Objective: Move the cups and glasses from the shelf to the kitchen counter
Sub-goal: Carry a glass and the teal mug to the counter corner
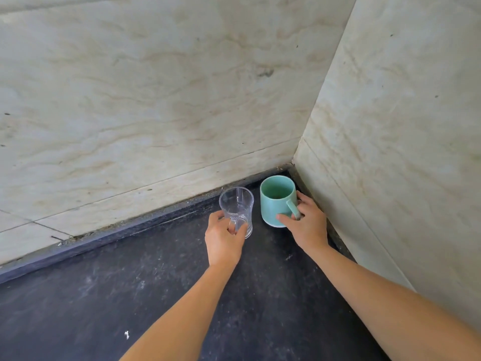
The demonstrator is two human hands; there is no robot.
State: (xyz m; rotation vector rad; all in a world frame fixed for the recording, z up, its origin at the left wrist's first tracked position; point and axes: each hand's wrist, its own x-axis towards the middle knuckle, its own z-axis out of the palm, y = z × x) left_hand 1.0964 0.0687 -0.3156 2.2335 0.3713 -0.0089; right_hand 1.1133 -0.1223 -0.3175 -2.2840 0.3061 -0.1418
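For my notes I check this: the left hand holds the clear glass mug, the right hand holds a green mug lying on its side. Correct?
No. In the head view the green mug stands upright, not on its side. The left hand holds the clear glass mug, and the right hand the green mug.

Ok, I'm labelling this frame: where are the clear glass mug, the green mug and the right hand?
clear glass mug [235,204], head view, upper wall.
green mug [272,212], head view, outer side below the rim.
right hand [309,225], head view, back of the hand.
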